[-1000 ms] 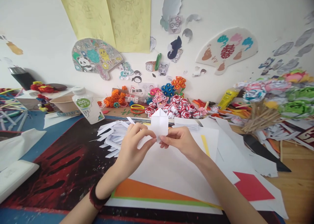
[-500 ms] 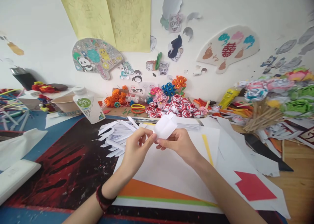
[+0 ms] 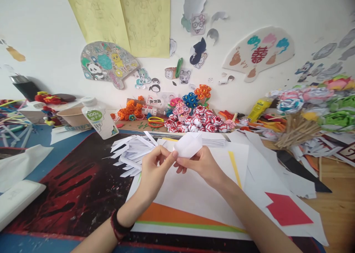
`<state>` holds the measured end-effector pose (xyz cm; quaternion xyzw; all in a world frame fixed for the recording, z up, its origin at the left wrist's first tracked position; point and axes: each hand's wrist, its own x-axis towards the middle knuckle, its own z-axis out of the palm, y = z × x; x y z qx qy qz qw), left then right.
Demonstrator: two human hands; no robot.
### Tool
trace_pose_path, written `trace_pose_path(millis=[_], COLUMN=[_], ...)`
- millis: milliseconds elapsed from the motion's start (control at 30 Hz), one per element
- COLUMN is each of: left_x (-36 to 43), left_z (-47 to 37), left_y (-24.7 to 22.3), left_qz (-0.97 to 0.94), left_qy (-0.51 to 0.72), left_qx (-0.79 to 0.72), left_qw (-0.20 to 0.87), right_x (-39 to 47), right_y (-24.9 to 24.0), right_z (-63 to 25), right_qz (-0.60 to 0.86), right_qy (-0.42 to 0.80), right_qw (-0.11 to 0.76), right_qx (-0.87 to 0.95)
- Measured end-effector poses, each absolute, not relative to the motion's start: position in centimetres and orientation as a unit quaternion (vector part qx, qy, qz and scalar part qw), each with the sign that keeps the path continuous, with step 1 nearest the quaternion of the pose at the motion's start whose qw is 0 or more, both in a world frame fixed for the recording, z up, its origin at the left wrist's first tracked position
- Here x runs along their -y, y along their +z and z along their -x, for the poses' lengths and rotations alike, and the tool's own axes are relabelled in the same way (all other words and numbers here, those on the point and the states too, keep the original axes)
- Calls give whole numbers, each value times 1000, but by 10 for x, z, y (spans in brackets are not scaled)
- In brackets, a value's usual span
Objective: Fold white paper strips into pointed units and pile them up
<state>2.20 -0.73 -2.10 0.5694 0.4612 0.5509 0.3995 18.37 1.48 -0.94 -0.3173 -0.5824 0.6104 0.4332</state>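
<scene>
Between my two hands is a small folded piece of white paper (image 3: pixel 189 144), held up above the sheets. My left hand (image 3: pixel 158 164) pinches its lower left corner between thumb and fingers. On the other side, my right hand (image 3: pixel 202 168) grips the lower edge, thumb in front and fingers partly hidden behind. A large white sheet (image 3: pixel 191 197) lies under both hands, over orange paper (image 3: pixel 172 216). Just left of the folded paper is a pile of folded white paper strips (image 3: pixel 131 153).
Red-and-white paper flowers (image 3: pixel 196 120) stand at the back. A white bottle (image 3: pixel 100 118) is at the back left, near a paper bowl (image 3: pixel 72 116). At right lie a red paper piece (image 3: pixel 288 208), wooden sticks (image 3: pixel 294 131) and a yellow bottle (image 3: pixel 259 109).
The folded paper has turned slightly in my fingers and now shows a wider face to the right. Both hands stay nearly in place, still gripping it.
</scene>
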Motion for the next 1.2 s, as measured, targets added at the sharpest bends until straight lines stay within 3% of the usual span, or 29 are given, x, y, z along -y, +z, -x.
trace_pose_path(millis=[300,667,1200], left_x=[2,7,8], left_z=[-8,-20,-19], left_y=[4,-10,-11], left_qz=[-656,-583,-618], left_qy=[439,515,505], left_qx=[-430,-434,-463], left_qw=[439,455,385], right_x=[-20,-22,-20], right_y=[-3,-9,-8], right_z=[-198,-197,-193], right_qz=[317,315,329], right_qy=[595,603,563], right_qw=[400,417,446], right_qx=[621,603,613])
